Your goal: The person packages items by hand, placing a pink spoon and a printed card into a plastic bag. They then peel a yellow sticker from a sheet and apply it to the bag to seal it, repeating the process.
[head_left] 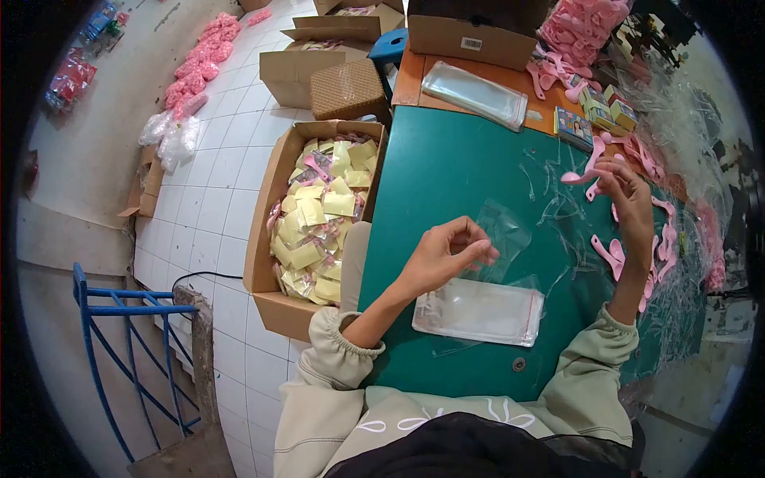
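My left hand (448, 256) is closed in a pinch at the edge of a clear plastic bag (504, 227), above the green table. Just below it lies a stack of clear plastic bags (478, 312). Over on the right, my right hand (626, 195) grips a pink spoon (590, 165) by its fingertips, with the spoon raised off the table. Around that hand are more loose pink spoons (612, 256), partly hidden by the forearm, and strips of clear plastic film (562, 203).
An open carton (271, 319) full of small packets with yellow cards stands left of the green table (446, 159). Small printed boxes (574, 127), another bag stack (476, 94) and a cardboard box (474, 38) sit at the back. A blue metal rack (131, 311) stands at the left.
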`<state>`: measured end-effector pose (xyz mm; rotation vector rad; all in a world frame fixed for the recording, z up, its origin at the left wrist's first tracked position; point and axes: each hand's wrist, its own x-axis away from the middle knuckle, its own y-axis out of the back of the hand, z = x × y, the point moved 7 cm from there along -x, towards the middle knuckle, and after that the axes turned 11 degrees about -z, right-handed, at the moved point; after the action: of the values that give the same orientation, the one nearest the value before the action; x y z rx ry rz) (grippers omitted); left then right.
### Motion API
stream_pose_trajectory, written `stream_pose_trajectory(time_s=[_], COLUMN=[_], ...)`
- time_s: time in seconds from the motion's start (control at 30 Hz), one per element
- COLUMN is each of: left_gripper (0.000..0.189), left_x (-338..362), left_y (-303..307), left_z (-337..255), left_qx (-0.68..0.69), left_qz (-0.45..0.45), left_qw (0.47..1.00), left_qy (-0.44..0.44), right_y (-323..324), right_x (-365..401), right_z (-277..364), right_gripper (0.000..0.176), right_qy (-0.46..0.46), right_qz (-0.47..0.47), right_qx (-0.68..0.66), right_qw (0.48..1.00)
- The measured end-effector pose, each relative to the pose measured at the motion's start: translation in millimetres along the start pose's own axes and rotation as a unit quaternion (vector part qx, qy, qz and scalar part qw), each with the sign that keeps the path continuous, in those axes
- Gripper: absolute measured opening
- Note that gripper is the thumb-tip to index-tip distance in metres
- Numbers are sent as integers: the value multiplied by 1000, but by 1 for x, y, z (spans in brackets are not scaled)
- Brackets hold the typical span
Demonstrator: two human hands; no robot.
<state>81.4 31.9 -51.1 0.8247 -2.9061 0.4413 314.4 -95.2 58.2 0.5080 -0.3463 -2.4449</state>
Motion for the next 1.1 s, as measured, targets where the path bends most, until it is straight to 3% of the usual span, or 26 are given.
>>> stream_pose_trajectory(time_s=[0.07, 0.3, 0.4, 0.7, 0.8, 0.9, 1.1], left_gripper=[16, 18, 19, 24, 24, 24, 32], left_x=[0, 2, 3, 2, 3, 2, 4], left_y=[0, -2, -4, -5, -6, -6, -8], left_z=[2, 0, 0, 7, 7, 7, 1], left_qx=[0, -28, -27, 7, 7, 8, -4], left_qz=[5, 15, 17, 22, 23, 40, 55], left_qw=[1000, 999, 999, 998, 998, 998, 998], left_qy=[14, 16, 30, 51, 52, 53, 30], right_y=[-12, -40, -40, -64, -66, -59, -78], right_x=[6, 34, 38, 47, 48, 51, 55], right_z=[7, 43, 47, 42, 43, 52, 47], right_gripper=[12, 7, 6, 9, 8, 8, 10], right_qy=[47, 59, 48, 6, 31, 73, 17], right_qz=[17, -112, -123, -47, -54, -129, 4], right_qx=[16, -24, -73, -19, -72, -64, 4], right_qw=[999, 992, 989, 999, 995, 987, 1000])
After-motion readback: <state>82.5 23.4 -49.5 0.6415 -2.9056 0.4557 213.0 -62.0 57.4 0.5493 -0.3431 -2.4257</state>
